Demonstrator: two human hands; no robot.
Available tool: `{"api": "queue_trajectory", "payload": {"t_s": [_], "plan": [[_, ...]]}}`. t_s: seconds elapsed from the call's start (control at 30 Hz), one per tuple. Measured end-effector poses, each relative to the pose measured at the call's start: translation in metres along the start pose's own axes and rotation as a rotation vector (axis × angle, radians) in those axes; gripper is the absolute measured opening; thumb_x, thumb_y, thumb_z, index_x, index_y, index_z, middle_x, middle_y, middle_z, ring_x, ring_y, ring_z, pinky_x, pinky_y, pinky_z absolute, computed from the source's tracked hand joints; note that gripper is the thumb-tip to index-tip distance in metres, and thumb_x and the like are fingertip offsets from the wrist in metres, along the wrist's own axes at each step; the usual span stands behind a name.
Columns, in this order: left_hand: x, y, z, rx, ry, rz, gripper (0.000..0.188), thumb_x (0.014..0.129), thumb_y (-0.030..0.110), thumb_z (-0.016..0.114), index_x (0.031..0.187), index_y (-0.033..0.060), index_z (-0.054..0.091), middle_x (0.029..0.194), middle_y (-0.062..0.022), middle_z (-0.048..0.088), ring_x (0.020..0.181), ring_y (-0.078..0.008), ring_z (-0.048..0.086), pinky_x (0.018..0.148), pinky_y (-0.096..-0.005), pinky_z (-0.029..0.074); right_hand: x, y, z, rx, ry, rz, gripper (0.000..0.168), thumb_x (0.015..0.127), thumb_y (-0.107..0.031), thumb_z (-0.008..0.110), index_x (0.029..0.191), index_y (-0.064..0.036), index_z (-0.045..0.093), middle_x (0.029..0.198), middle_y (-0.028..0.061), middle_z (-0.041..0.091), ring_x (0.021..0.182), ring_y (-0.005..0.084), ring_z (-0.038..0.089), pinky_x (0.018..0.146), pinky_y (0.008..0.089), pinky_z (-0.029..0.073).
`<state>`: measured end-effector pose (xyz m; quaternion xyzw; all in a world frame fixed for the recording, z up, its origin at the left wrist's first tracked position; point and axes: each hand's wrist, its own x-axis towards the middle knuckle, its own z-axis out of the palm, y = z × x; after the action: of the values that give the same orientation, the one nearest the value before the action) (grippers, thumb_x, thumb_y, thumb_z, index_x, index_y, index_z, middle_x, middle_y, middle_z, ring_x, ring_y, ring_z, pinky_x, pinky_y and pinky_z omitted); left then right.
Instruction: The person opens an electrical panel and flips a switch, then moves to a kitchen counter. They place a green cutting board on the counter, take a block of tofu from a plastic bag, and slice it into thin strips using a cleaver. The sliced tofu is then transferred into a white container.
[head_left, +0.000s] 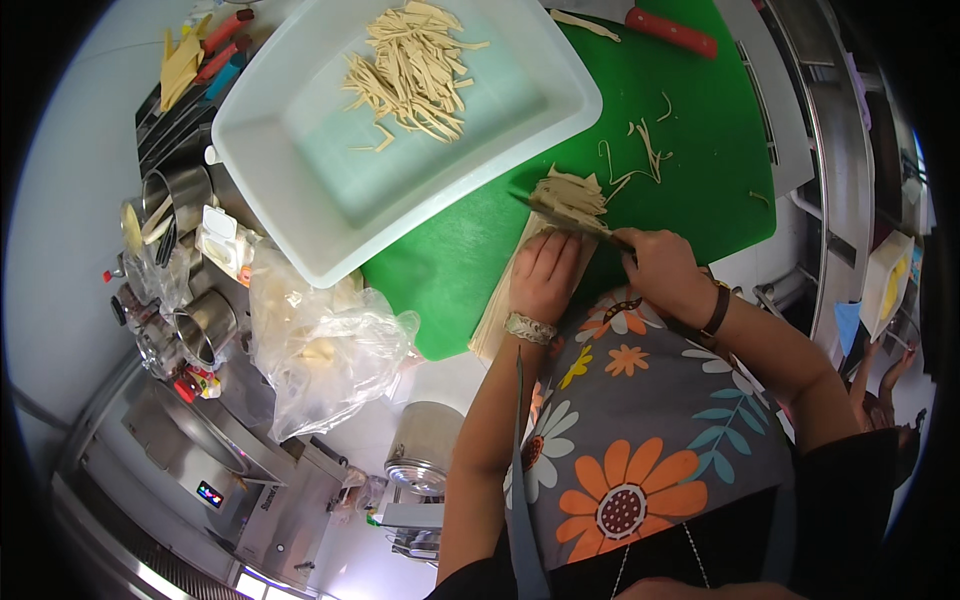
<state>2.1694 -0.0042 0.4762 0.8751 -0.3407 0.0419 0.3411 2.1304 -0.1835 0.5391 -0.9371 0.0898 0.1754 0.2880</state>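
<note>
My right hand (664, 270) grips a kitchen knife (559, 216), its blade lying across a folded stack of thin beige sheets (491, 326), either dough or tofu skin. Fingers bent, my left hand (547, 274) presses the stack down just behind the blade. Beyond the blade lies a bunch of cut strips (574, 187). All of this rests on a green cutting board (427, 270). A white plastic tub (450, 196) stands over the board's far left part, with a heap of cut strips (412, 75) in it.
A red-handled tool (671, 32) and stray strips (651, 150) lie on the board. To the left are a clear plastic bag (322, 352), a steel pot (206, 326) and a knife rack (172, 124). A large steel pot (425, 442) stands lower down. Another person's arms (889, 382) show far right.
</note>
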Motion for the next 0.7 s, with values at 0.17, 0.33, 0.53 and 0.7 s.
{"api": "queue_trajectory", "payload": {"t_s": [0.17, 0.33, 0.53, 0.7], "plan": [[-0.003, 0.002, -0.003, 0.007, 0.021, 0.028, 0.026, 0.065, 0.007, 0.070, 0.090, 0.0080, 0.064, 0.096, -0.0045, 0.060, 0.091, -0.0253, 0.055, 0.075, -0.0363, 0.046, -0.015, -0.015, -0.030, -0.028, -0.043, -0.025, 0.020, 0.068, -0.010, 0.061, 0.086, -0.004, 0.061, 0.064, 0.0155, 0.059, 0.061, 0.0307, 0.061, 0.054, 0.0398, 0.048], [-0.008, -0.002, 0.001, -0.073, -0.001, -0.001, 0.029, 0.061, 0.005, 0.072, 0.089, 0.0072, 0.064, 0.094, -0.0056, 0.061, 0.088, -0.0278, 0.058, 0.073, -0.0370, 0.046, -0.019, -0.022, -0.042, -0.133, -0.190, 0.026, 0.028, 0.068, -0.010, 0.063, 0.095, -0.006, 0.062, 0.070, 0.0141, 0.061, 0.064, 0.0306, 0.061, 0.056, 0.0378, 0.048], [-0.004, -0.001, -0.002, -0.063, -0.013, -0.015, 0.021, 0.064, 0.009, 0.069, 0.084, 0.0068, 0.066, 0.096, -0.0050, 0.060, 0.090, -0.0245, 0.056, 0.075, -0.0351, 0.047, -0.029, -0.016, -0.043, -0.167, -0.188, 0.042, 0.031, 0.066, -0.010, 0.064, 0.097, -0.006, 0.061, 0.068, 0.0140, 0.061, 0.060, 0.0308, 0.060, 0.055, 0.0388, 0.048], [-0.002, 0.003, -0.003, -0.041, -0.001, -0.007, 0.025, 0.066, 0.009, 0.067, 0.090, 0.0070, 0.066, 0.099, -0.0064, 0.060, 0.092, -0.0245, 0.056, 0.077, -0.0354, 0.047, 0.001, -0.013, -0.008, -0.185, -0.193, 0.017, 0.031, 0.068, -0.010, 0.064, 0.098, -0.005, 0.061, 0.070, 0.0147, 0.061, 0.064, 0.0313, 0.061, 0.057, 0.0399, 0.048]]}}
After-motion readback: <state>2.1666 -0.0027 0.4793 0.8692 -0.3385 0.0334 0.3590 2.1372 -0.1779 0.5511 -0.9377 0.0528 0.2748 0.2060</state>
